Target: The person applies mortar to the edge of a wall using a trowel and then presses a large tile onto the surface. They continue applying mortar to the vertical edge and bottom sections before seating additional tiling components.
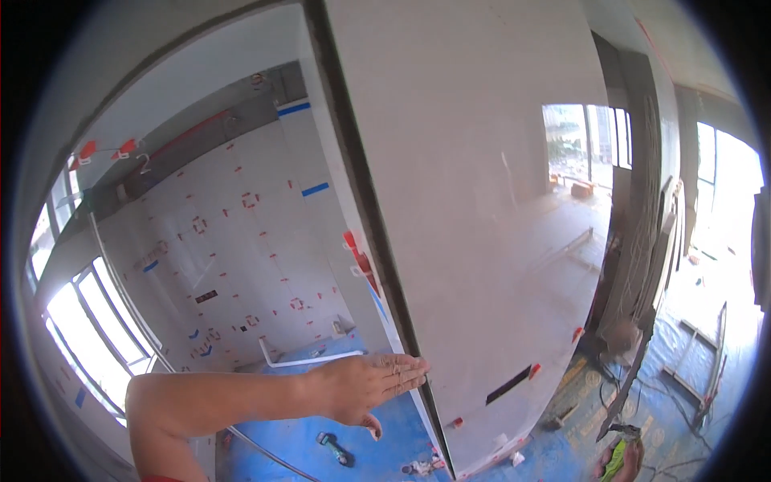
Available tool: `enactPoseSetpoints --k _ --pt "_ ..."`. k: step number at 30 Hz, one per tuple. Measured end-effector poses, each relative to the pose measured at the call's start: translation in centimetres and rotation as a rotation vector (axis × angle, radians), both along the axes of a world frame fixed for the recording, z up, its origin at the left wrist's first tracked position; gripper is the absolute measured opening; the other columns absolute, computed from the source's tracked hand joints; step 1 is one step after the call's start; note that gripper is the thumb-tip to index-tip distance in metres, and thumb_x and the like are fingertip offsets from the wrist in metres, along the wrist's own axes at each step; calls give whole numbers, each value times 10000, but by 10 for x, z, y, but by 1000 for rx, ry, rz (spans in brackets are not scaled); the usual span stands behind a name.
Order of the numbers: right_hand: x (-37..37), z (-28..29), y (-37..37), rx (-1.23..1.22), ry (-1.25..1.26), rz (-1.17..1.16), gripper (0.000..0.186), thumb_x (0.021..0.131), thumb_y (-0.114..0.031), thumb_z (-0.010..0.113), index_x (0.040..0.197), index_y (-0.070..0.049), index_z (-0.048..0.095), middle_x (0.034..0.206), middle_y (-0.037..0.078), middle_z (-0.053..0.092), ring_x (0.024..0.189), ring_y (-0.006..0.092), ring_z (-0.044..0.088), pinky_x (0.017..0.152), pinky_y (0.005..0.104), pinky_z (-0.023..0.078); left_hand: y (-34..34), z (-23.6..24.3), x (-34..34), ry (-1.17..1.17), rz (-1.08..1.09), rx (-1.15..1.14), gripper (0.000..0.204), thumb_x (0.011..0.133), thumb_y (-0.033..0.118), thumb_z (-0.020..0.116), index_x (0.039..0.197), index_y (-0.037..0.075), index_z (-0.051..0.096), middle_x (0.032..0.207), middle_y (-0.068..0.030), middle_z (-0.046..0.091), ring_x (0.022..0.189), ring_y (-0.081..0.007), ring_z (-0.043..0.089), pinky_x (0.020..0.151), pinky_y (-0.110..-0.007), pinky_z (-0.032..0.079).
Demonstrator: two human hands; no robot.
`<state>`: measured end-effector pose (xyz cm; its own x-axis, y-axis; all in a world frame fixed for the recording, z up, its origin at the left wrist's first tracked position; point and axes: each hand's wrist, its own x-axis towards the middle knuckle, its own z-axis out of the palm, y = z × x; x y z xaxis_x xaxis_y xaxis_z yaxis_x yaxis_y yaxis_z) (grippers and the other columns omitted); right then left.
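My left hand [361,387] reaches across from the lower left, fingers straight and close together, thumb hanging down. Its fingertips meet the dark vertical edge strip [373,209] of a large, pale, glossy wall panel [474,201]. Low at the right, my right hand [630,463] is closed around a tool with a bright green grip [613,459] and a grey metal head; its exact kind is unclear. Red plastic clips [359,255] stick out beside the strip. A black strip [510,385] and a red clip [535,370] sit low on the panel.
A green tool [333,450] lies on the blue floor sheet [297,442], near a white pipe [313,359]. Behind stands a tiled wall [241,217] dotted with red spacers. Cables and a wooden frame [691,369] lie at the right. Windows [100,321] open on the left.
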<state>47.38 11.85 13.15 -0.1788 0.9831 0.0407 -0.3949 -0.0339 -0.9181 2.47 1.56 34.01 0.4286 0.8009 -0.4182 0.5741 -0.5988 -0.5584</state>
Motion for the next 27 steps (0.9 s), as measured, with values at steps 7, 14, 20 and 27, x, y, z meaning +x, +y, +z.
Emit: enactPoseSetpoints --k 7,14,20,27 --pt "18 -48 -18 -79 42 -175 363 950 -373 477 1169 -92 545 751 70 559 439 145 442 371 234 362 26 93 15 195 124 636 1078 786 791 328 1522 14 197 1611 -123 127 1498 -240 44 1216 -380 -9" --pt "35 -110 -43 -104 105 -181 418 986 -444 365 1091 -64 502 674 95 471 351 178 388 325 339 390 29 -43 7 471 39 458 1052 835 793 205 1529 6 130 1614 -144 76 1497 -290 -13 1199 -389 -95" --pt "61 -123 -52 -602 29 -428 302 945 -355 513 1127 -120 560 784 84 574 511 162 487 398 265 391 -19 -165 1 -46 123 59 1014 851 679 472 1527 0 140 1606 -144 134 1499 -262 32 1208 -391 -48" --pt "55 -110 -72 -543 189 65 255 904 -328 588 1032 -107 582 769 63 586 638 176 572 472 295 458 -47 -168 9 -725 105 538 485 876 443 631 1140 36 645 1220 -149 609 1175 -273 562 1054 -422 407"
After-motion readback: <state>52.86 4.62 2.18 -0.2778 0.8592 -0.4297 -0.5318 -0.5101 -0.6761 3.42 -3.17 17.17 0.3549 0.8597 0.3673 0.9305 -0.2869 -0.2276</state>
